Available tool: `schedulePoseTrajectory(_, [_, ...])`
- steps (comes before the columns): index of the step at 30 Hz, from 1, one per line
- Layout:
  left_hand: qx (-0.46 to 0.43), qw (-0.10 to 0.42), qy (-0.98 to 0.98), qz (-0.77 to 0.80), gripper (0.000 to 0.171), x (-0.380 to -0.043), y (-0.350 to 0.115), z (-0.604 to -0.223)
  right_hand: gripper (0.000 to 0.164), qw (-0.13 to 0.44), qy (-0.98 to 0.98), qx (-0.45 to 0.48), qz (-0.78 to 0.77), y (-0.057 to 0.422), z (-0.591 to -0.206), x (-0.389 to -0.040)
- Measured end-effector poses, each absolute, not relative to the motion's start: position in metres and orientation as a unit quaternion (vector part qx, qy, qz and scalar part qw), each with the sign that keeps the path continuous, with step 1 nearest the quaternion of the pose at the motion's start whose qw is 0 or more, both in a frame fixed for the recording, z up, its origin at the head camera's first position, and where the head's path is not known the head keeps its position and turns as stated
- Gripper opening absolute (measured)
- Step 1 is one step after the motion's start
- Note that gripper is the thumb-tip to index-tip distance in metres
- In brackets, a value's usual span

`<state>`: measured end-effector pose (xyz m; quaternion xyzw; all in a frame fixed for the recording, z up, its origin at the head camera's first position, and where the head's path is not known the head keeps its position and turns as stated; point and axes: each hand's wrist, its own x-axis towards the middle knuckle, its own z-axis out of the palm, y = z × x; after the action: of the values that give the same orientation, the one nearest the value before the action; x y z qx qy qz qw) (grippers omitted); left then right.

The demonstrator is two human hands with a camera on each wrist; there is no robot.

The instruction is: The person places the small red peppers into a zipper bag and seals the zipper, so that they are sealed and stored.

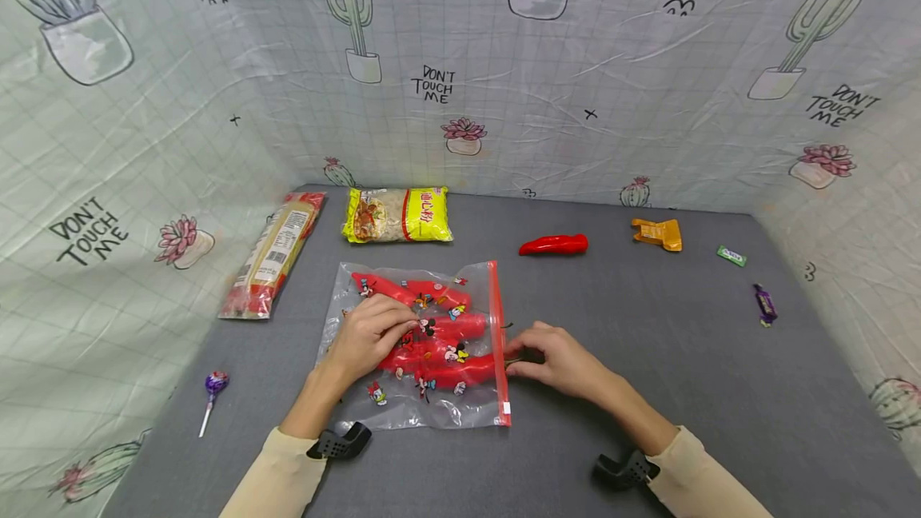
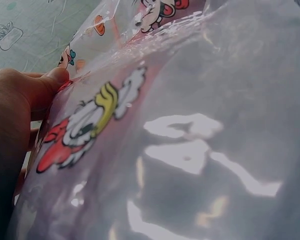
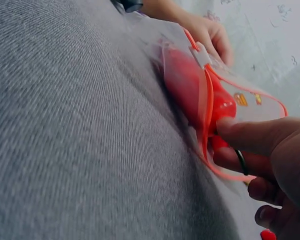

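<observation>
Red pepper (image 1: 468,372) lies between your two hands, its body inside the clear zip bag (image 1: 446,416) and its stem end at the mouth, where your right hand (image 1: 550,360) pinches it between thumb and fingers. Your hands are apart: your left hand (image 1: 370,334) reaches over the bag from the other side and grips its plastic film between thumb and fingers. Other red peppers (image 1: 471,326) show through the film near your left hand, and a loose pepper (image 1: 554,245) lies on the bench (image 1: 612,302) beyond the bag.

You see cartoon characters printed over the bag, among them a mouse and ducks, and a red strip (image 1: 500,342) along its mouth with a white slider (image 3: 202,56). Farther back, your yellow packet (image 1: 428,214) carries large red Chinese characters, the last two reading 心粉. Left of it, the red-ended packet (image 1: 273,254) has a white label with a barcode and small print you cannot make out. Lettering on the green sweet (image 1: 731,255) is too small to read. On the patterned cloth (image 1: 532,102) around you, "DON'T TOUCH ME" repeats.
</observation>
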<state>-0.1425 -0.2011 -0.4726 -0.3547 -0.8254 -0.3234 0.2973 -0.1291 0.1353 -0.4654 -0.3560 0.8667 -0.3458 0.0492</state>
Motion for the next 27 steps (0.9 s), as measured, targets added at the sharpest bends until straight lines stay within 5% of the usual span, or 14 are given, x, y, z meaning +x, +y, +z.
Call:
schedulePoseTrajectory(12, [-0.355,0.299,-0.825,-0.322,0.014,-0.142,-0.202,-0.474,0.009,-0.036,0.818,-0.448,-0.36,0.12,-0.469,-0.135])
schedulePoseTrajectory(27, [-0.355,0.297,-0.825,-0.324,0.012,-0.142,-0.202,-0.472,0.016,-0.028,0.822,-0.391,-0.413,0.139,-0.447,-0.148])
